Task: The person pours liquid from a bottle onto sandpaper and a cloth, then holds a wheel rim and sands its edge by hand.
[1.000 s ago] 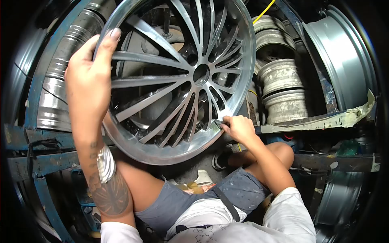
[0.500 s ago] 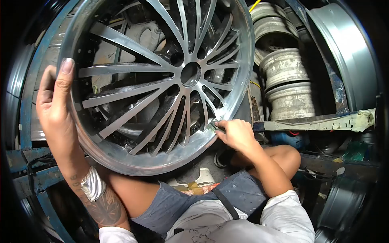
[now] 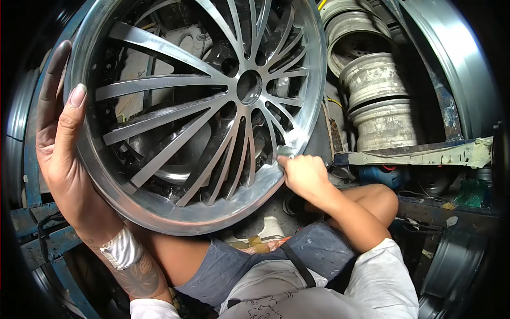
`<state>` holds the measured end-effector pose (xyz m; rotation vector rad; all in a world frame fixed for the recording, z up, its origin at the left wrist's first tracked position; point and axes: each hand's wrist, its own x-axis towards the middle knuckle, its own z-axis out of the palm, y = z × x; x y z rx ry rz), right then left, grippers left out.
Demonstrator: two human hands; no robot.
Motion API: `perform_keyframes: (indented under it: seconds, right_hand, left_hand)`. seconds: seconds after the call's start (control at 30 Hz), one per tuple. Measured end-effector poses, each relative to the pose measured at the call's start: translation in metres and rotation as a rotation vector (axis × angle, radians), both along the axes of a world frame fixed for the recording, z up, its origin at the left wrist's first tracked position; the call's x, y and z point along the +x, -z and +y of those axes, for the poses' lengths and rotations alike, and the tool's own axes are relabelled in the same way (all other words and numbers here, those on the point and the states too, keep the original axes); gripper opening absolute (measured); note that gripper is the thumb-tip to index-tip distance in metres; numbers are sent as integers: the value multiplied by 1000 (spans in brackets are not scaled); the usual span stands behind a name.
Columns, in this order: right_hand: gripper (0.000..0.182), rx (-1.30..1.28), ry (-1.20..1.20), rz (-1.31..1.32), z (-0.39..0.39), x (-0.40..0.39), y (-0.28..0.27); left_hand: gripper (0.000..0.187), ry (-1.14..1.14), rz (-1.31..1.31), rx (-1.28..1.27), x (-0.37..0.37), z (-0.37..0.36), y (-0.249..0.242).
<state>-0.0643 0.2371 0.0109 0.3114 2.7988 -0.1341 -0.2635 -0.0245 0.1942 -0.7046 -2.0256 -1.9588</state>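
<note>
A large silver multi-spoke alloy wheel (image 3: 196, 81) is tilted face-up in front of me, its lower edge near my lap. My left hand (image 3: 61, 143) holds its left edge, the thumb on the near side and the fingers reaching up along the outer side. At the lower right inner lip, my right hand (image 3: 305, 175) is closed on a small greyish-green pad (image 3: 285, 152), like a folded piece of sandpaper, pressed to the metal near the spoke ends. The fingers partly hide the pad.
Several worn steel wheels (image 3: 385, 125) are stacked at the upper right behind a blue metal frame (image 3: 449, 109). A bigger silver rim (image 3: 451, 58) stands beyond it. More blue framework (image 3: 58, 239) runs along the left. Another rim (image 3: 454, 263) lies at the lower right.
The wheel has shifted slightly left in view. My left hand has moved up and left, its fingers straighter. My right hand has moved slightly along the lip with the pad, its wrist turned.
</note>
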Motion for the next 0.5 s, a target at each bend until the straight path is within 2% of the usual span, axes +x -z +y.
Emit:
perform_keyframes:
  seconds: [0.03, 0.13, 0.23, 0.37, 0.4, 0.43, 0.5]
  right_hand:
    - [21, -6, -15, -44, -4, -2, -8]
    - [23, -56, 142, 11, 14, -19, -10]
    - [24, -48, 5, -103, 11, -14, -14]
    - [23, -56, 92, -1, 25, -22, -14]
    - [21, 5, 30, -27, 17, -19, -9]
    - [24, -53, -28, -72, 13, -13, -10]
    - [25, -119, 8, -55, 17, -14, -12]
  left_hand:
    - [44, -18, 14, 10, 0, 2, 0]
    - [44, -33, -12, -21, 1, 0, 1]
    - [41, 29, -37, 23, -1, 1, -2]
    - [40, 6, -60, 31, -1, 0, -2]
    - [40, -16, -64, 42, -1, 0, -1]
    - [40, -35, -68, 51, -1, 1, -1]
    - [39, -52, -54, 61, -1, 1, -1]
